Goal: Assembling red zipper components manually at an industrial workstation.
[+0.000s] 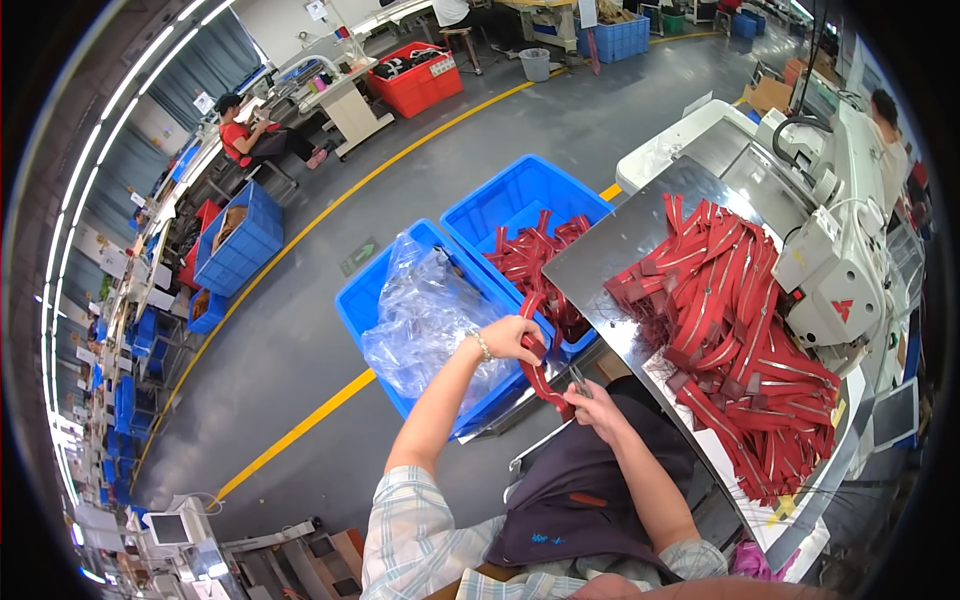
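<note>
My left hand (512, 340) is closed on a red zipper (543, 384), a strip that hangs in a curve over the edge of the blue bins. The zipper's lower end reaches my right hand (598, 408). Between the fingers of that hand is a small metal tool that looks like thread snips (579, 381), its tips pointing up beside the zipper. Just beyond my left hand, more red zippers (520, 255) lie heaped in a blue bin (480, 212). A large tangled pile of red zippers (720, 330) covers much of the metal worktable (590, 262) on my right.
A second blue bin (352, 308) holds a clear plastic bag (425, 310). The white sewing machine (825, 270) stands at the table's right side. A dark cloth (590, 480) covers my lap. A seated person (245, 135) works far left, near a red crate (415, 90).
</note>
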